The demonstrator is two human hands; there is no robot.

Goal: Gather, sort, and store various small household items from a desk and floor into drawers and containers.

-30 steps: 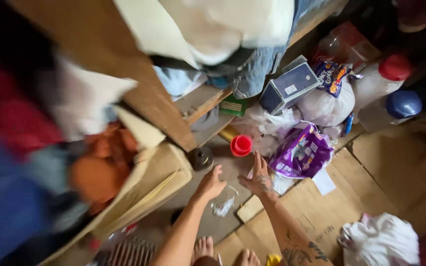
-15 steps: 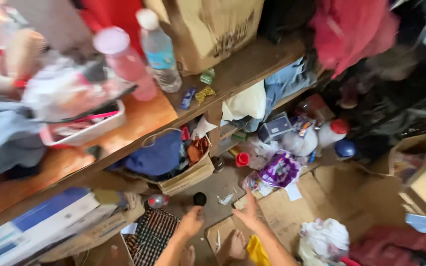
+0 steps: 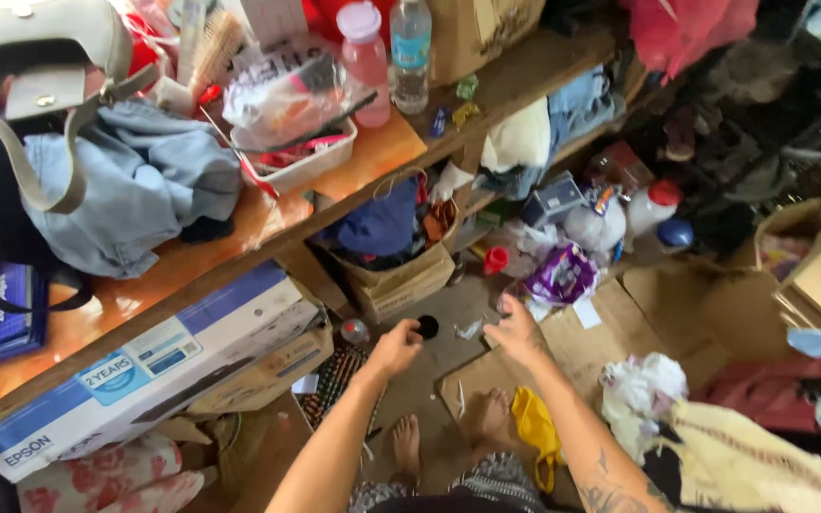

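Left hand point(image 3: 396, 350) covers part of the small black round object point(image 3: 427, 327); its identity is indeterminable. Long blue-and-white box point(image 3: 149, 366): far end hidden behind patterned cloth point(image 3: 111, 480).

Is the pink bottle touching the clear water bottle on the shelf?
Apart. The head view shows a narrow strip of background between the pink bottle and the clear water bottle.
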